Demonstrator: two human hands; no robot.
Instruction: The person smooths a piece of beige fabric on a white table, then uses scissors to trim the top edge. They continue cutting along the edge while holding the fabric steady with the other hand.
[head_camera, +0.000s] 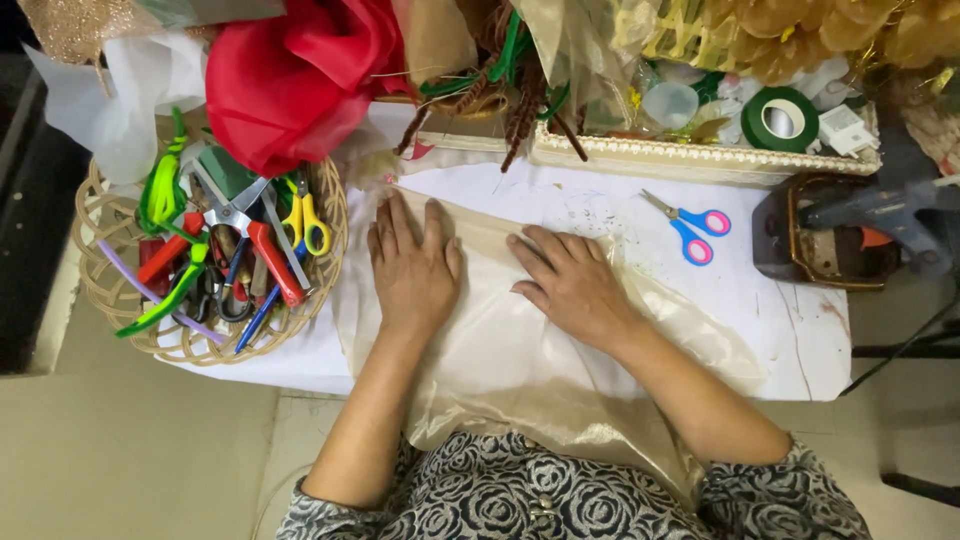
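Observation:
A sheet of shiny beige-gold fabric (520, 370) lies over a white table (780, 330) and hangs down toward my lap. My left hand (412, 268) rests flat on the fabric's upper left part, fingers together and stretched out. My right hand (572, 283) lies flat on the fabric just to the right, fingers pointing left toward the other hand. Neither hand grips anything; both press on the cloth.
A woven basket (110, 300) at left holds scissors, pliers and pipe cleaners. Small blue-and-pink scissors (692, 228) lie to the right. A glue gun (880, 215) rests on a dark stand. A tray with green tape (780, 118) and red fabric (290, 80) sit behind.

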